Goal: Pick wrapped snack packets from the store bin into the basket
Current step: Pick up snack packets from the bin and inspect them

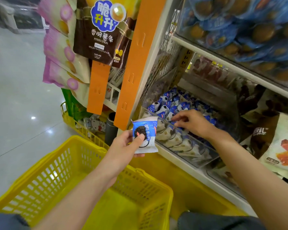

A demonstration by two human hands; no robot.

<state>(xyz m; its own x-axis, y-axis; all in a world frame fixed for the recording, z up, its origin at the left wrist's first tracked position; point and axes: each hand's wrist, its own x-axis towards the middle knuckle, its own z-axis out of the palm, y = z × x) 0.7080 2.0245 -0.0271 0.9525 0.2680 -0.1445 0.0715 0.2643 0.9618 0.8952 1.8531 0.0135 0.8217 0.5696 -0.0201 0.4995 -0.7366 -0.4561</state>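
our left hand point(123, 146) pinches one blue packet point(145, 138), thumb on its face, long side roughly upright, just beyond the far rim of the yellow basket point(88, 143), which lies below and towards us. our right hand point(192, 124) curls into the packets point(166, 105) in the clear bin point(186, 146); we cannot tell if it grips one.
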